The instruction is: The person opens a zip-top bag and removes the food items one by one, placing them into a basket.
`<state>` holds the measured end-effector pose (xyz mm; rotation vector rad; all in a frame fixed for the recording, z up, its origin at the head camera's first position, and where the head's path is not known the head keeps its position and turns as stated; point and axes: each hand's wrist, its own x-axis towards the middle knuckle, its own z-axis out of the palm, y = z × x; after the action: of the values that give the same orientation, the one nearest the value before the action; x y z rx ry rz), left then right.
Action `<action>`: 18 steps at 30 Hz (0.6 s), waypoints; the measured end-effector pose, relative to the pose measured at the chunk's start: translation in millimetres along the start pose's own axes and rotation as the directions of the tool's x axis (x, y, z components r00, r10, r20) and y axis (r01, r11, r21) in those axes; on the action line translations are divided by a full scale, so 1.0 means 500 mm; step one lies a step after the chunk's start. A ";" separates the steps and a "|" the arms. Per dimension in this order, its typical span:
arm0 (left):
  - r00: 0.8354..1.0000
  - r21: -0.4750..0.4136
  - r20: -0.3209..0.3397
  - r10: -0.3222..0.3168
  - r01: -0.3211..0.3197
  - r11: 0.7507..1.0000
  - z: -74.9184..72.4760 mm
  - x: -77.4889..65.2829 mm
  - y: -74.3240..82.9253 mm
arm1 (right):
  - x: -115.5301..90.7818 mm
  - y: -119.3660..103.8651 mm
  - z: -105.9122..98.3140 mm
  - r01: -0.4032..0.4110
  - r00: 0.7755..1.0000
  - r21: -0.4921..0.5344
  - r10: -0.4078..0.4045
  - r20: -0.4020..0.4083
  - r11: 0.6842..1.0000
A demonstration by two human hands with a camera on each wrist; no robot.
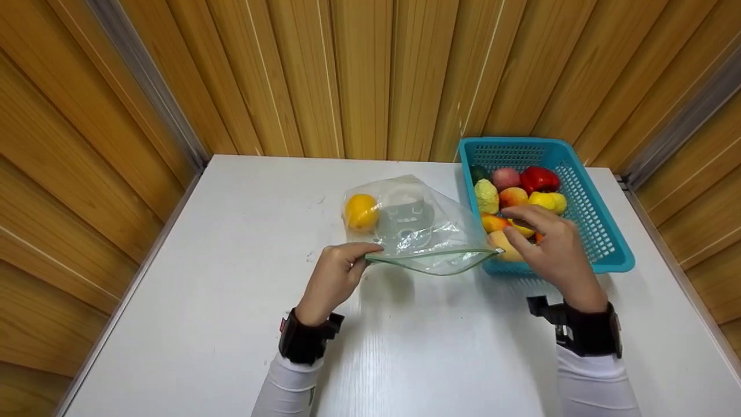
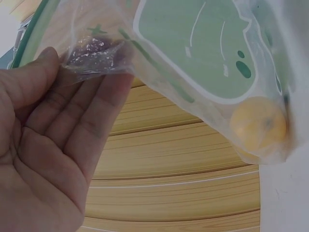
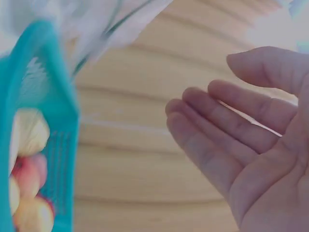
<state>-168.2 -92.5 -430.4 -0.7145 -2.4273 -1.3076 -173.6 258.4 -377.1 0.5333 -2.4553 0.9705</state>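
Note:
My left hand (image 1: 337,277) pinches the left end of the green zip edge of a clear zip-lock bag (image 1: 457,234). The bag's mouth faces me and gapes slightly. Inside its far left corner lies a round orange-yellow fruit (image 1: 361,212), which also shows through the plastic in the left wrist view. A pale green printed patch (image 2: 203,48) covers part of the bag. Over the near part of a teal basket (image 1: 622,260) hovers my right hand (image 1: 556,252), fingers loosely bent and thumb apart. Nothing is in its grasp in the right wrist view (image 3: 260,130).
Several fruits and vegetables fill the basket, among them a red bell pepper (image 1: 539,179), a peach (image 1: 513,197) and a yellow lumpy fruit (image 1: 547,202). The bag's right end touches or overlaps the basket's near left side. Wood-patterned panels (image 1: 359,81) enclose the white table (image 1: 202,289).

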 end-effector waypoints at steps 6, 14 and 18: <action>1.000 0.010 -0.004 0.006 -0.006 1.000 -0.001 0.002 0.003 | -0.013 -0.049 0.005 0.211 0.977 0.159 -0.214 0.005 0.965; 1.000 0.001 -0.008 0.005 -0.005 1.000 -0.002 0.002 0.005 | -0.020 -0.079 0.022 0.290 0.900 0.293 -0.364 0.240 0.911; 1.000 -0.003 -0.012 0.007 -0.007 1.000 -0.002 0.002 0.003 | -0.010 -0.087 0.044 0.185 0.855 0.176 -0.247 0.457 0.967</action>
<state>-168.2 -92.4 -428.5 -0.7138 -2.4119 -1.3094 -153.3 214.2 -370.8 1.1934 -2.6775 0.9949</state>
